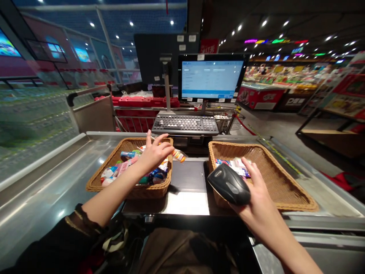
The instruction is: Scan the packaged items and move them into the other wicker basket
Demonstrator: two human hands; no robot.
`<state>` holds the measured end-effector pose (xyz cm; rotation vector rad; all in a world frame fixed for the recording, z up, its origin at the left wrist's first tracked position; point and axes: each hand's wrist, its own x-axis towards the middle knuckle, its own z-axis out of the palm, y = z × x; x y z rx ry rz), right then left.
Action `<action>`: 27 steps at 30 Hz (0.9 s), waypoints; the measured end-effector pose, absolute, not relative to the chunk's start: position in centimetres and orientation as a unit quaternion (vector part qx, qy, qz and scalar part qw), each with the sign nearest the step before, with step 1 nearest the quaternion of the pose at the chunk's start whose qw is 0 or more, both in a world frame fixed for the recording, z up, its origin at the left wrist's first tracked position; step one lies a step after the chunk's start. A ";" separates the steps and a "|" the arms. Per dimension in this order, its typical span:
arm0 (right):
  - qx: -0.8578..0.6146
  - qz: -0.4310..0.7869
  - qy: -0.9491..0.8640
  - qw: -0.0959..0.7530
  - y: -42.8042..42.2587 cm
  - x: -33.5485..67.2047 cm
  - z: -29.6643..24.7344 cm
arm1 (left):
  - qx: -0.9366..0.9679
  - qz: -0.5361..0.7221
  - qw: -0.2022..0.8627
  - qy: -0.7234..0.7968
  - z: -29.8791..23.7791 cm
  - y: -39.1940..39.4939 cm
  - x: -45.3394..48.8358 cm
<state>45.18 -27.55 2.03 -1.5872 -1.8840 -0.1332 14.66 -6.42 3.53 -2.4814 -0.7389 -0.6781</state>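
A shop, seen from its checkout counter (61, 182).
The till screen (209, 80), keyboard (186, 123) and handheld scanner (230, 184) show it, with wicker baskets (281, 182) of small packaged goods (158, 176) on the metal top. Around stand stacked bottles (42, 118), blurred, at the left, a wire cart (236, 123) by the keyboard, a red freezer (258, 97) and a rack (349, 85) at the right, and, farther back, bright displays (273, 76) under coloured signs (281, 40).

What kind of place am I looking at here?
Most likely a supermarket checkout: the right hand holds what looks like a handheld scanner, a lit screen stands behind a keyboard, and a wicker basket holds small packaged goods.
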 end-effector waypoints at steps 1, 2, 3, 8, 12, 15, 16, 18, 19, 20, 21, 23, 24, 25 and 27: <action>-0.605 -0.048 -0.725 0.325 -27.5 45.2 1.9 | -0.906 -0.249 0.235 -0.251 3.7 -6.8 15.6; -0.605 -0.045 -0.728 0.319 -27.5 45.2 1.8 | -0.908 -0.250 0.238 -0.236 3.9 -7.2 16.4; -0.607 -0.044 -0.730 0.312 -27.6 45.2 1.8 | -0.911 -0.250 0.240 -0.224 4.0 -7.4 17.0; -0.614 -0.045 -0.734 0.286 -28.2 45.1 1.9 | -0.913 -0.246 0.256 -0.200 4.3 -7.9 19.2; -0.616 -0.043 -0.735 0.282 -28.4 44.9 1.9 | -0.918 -0.239 0.250 -0.193 4.5 -8.1 20.1; -0.624 -0.030 -0.731 0.274 -28.5 45.0 1.7 | -0.922 -0.233 0.243 -0.191 4.6 -8.2 20.4; -0.626 -0.026 -0.731 0.272 -28.5 45.0 1.7 | -0.923 -0.230 0.242 -0.192 4.7 -8.3 20.5; -0.627 -0.018 -0.729 0.274 -28.5 45.0 1.7 | -0.925 -0.222 0.240 -0.196 4.8 -8.3 20.5; -0.627 -0.015 -0.729 0.275 -28.6 45.0 1.7 | -0.926 -0.219 0.237 -0.197 4.8 -8.3 20.6; -0.627 -0.013 -0.728 0.277 -28.6 45.0 1.7 | -0.926 -0.218 0.234 -0.198 4.9 -8.3 20.6; -0.627 -0.012 -0.727 0.278 -28.6 45.0 1.8 | -0.927 -0.219 0.230 -0.199 4.9 -8.3 20.6; -0.626 -0.015 -0.727 0.280 -28.7 45.0 1.9 | -0.928 -0.221 0.223 -0.201 4.9 -8.3 20.6; -0.626 -0.018 -0.728 0.280 -28.7 45.0 1.9 | -0.928 -0.222 0.221 -0.201 5.0 -8.3 20.6; -0.626 -0.020 -0.728 0.280 -28.8 45.0 2.0 | -0.928 -0.223 0.221 -0.201 5.0 -8.3 20.7; -0.626 -0.024 -0.728 0.279 -28.8 45.0 2.0 | -0.927 -0.224 0.224 -0.202 5.0 -8.2 20.7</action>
